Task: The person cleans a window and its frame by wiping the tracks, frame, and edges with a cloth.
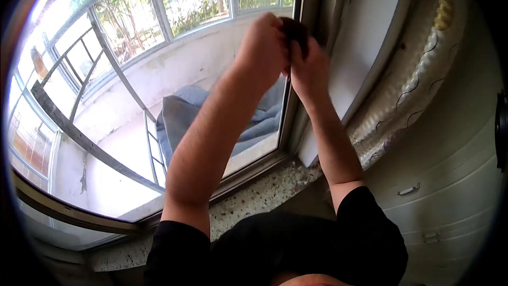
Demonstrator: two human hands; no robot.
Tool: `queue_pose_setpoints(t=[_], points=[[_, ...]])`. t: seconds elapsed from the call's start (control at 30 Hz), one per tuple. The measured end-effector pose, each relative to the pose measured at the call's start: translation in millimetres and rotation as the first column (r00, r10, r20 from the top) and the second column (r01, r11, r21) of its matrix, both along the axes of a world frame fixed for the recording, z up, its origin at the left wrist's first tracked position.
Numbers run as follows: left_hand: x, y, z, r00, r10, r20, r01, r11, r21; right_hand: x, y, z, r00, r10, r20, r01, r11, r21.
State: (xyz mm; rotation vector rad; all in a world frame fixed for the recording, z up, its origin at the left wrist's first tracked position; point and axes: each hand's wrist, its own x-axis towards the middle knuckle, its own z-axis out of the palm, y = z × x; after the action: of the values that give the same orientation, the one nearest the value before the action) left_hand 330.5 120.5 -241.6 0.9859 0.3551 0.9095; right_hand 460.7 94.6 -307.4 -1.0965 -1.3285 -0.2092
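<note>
Both arms reach up to the edge of a window frame (288, 111). My left hand (264, 42) is closed, its fingers curled against a dark, rounded object (295, 29) whose kind I cannot make out. From the other side my right hand (309, 66) grips the same object, its thumb pointing up along it. The two hands are close together, and they hide part of the object. Whether it touches the frame or the glass I cannot tell.
Below the window runs a speckled stone sill (259, 190). Behind the glass are grey-blue cloth (185, 111) and a metal rack (79, 122). A patterned, padded item (407, 95) stands at the right, beside a pale cabinet (450, 190) with handles.
</note>
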Motion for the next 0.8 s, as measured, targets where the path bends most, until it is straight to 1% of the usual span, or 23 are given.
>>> queue_pose_setpoints(t=[0.03,0.07,0.17,0.2,0.27,0.37,0.4,0.43,0.5,0.53,0.57,0.6,0.63,0.67,0.7,0.77,0.8], points=[[0,1,20,0.999,-0.012,0.031,0.011,1.0,0.012,0,-5,12,0.999,0.033,0.011,-0.033,0.998,0.052],[3,4,34,1.0,-0.001,0.03,0.0,1.0,0.03,-1,-10,20,1.0,-0.006,0.025,0.004,0.997,0.071],[17,18,83,0.998,0.046,0.034,-0.05,0.993,0.103,11,7,46,0.943,-0.208,0.26,0.124,0.944,0.306],[22,19,100,0.997,0.065,0.034,-0.069,0.989,0.132,17,14,61,0.934,-0.214,0.285,0.108,0.932,0.347],[33,-2,133,0.977,0.207,0.044,-0.21,0.975,0.079,27,28,89,0.916,-0.229,0.328,0.079,0.908,0.412],[33,-6,156,0.932,0.361,0.021,-0.344,0.865,0.366,31,35,146,0.863,-0.305,0.403,0.134,0.907,0.399],[32,-6,161,0.91,0.413,0.024,-0.379,0.808,0.451,24,30,162,0.892,-0.234,0.386,0.083,0.925,0.371],[31,-6,167,0.885,0.464,0.032,-0.408,0.743,0.53,19,29,176,0.875,-0.264,0.404,0.11,0.924,0.366],[29,-5,175,0.825,0.561,0.064,-0.452,0.589,0.67,14,32,200,0.838,-0.32,0.441,0.163,0.919,0.358],[27,-5,176,0.683,0.709,0.176,-0.512,0.293,0.807,13,35,211,0.737,-0.475,0.48,0.22,0.841,0.495],[26,-6,172,0.522,0.79,0.323,-0.495,-0.028,0.869,12,38,221,0.615,-0.62,0.488,0.252,0.741,0.623],[23,-9,165,0.357,0.796,0.488,-0.404,-0.34,0.849,11,42,229,0.476,-0.747,0.465,0.256,0.623,0.739],[19,-21,161,0.205,0.727,0.655,-0.25,-0.608,0.753,12,47,234,0.546,-0.678,0.493,0.265,0.698,0.666],[10,-35,161,0.122,0.754,0.645,0.125,-0.657,0.744,14,53,236,0.614,-0.601,0.511,0.266,0.767,0.583],[10,-29,162,0.139,0.678,0.722,0.122,-0.735,0.667,14,59,237,0.68,-0.519,0.517,0.256,0.83,0.496],[11,-12,161,0.171,0.505,0.846,0.119,-0.863,0.491,17,69,236,0.794,-0.454,0.404,0.21,0.829,0.518],[10,-14,157,0.078,0.649,0.757,0.342,-0.73,0.591,19,75,233,0.843,-0.41,0.348,0.185,0.829,0.527]])
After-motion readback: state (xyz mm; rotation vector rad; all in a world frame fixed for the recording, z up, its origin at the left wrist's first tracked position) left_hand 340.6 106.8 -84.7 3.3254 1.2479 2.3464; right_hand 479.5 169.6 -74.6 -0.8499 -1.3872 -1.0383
